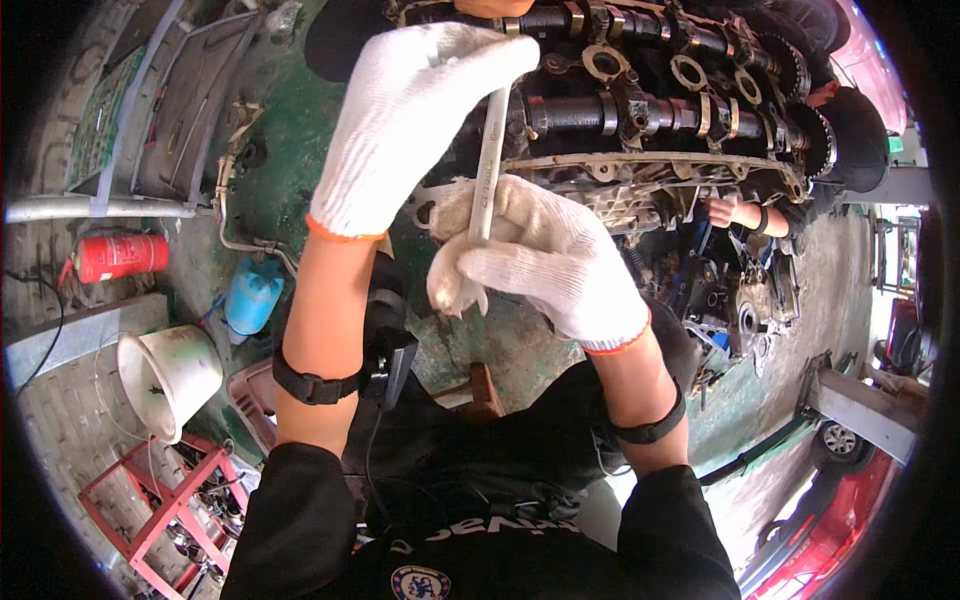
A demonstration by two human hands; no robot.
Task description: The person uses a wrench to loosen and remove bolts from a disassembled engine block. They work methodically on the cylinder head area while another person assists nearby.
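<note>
Both gloved hands hold one metal wrench (488, 165) above the engine cylinder head (660, 110): left hand (415, 120) wraps its far end, right hand (545, 255) grips the near shaft. I think the wrench may slip off. Left, a white bucket (170, 375) lies tipped, contents unclear.

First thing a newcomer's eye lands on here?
Two white-gloved hands at centre: the left hand and right hand both grip a long silver wrench. Behind it, top right, sits a grimy engine head with exposed camshafts. A red fire extinguisher lies far left.
</note>
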